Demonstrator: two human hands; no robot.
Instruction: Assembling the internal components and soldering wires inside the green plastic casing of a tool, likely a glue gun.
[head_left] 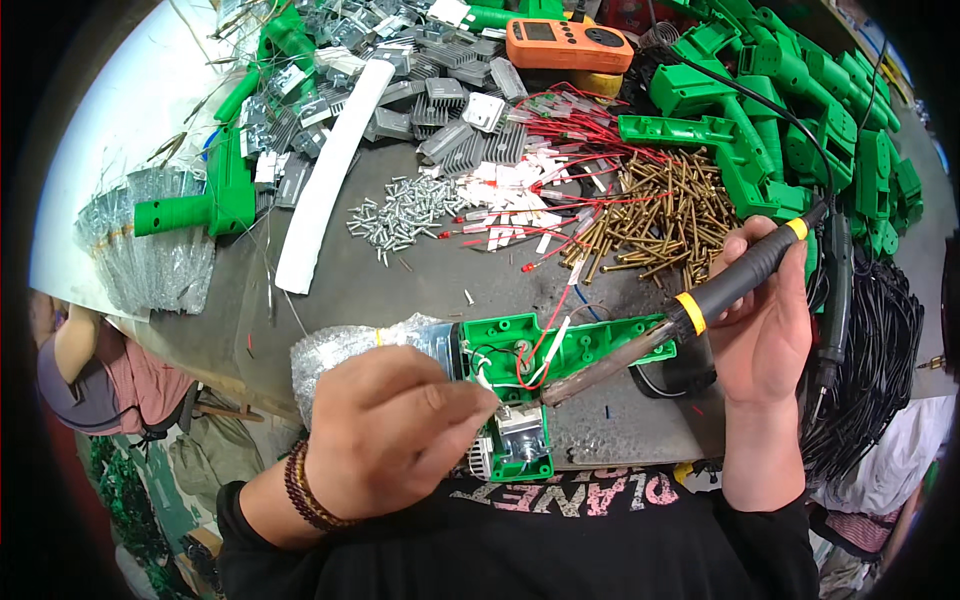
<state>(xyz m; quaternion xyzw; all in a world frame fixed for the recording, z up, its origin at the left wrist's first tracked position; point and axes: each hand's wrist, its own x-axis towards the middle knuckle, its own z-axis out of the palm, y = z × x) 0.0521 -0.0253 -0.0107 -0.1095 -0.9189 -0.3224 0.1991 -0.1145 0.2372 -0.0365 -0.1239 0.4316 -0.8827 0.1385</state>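
My right hand (768, 335) grips the black handle of a soldering iron (735, 282) with yellow bands. The iron slants down to the left, its dark barrel over an open green tool housing shell (590, 346) and its tip close to a metal-topped part (520, 425) in the shell. My left hand (395, 425) is pinched closed beside that part; whatever lies between its fingertips is hidden. Red, white and black wires (542, 372) run inside the shell. A transparent plastic piece (430, 345) at the shell's left end is partly covered by my left hand.
Small silver screws (400, 212), long brass-coloured screws (665, 215) and red-wired lights (530, 200) lie beyond the shell. Grey finned metal blocks (445, 105), an orange multimeter (568, 46) and green shells (790, 85) fill the back. Black cables (870, 370) hang at right; bubble wrap (318, 352) lies left.
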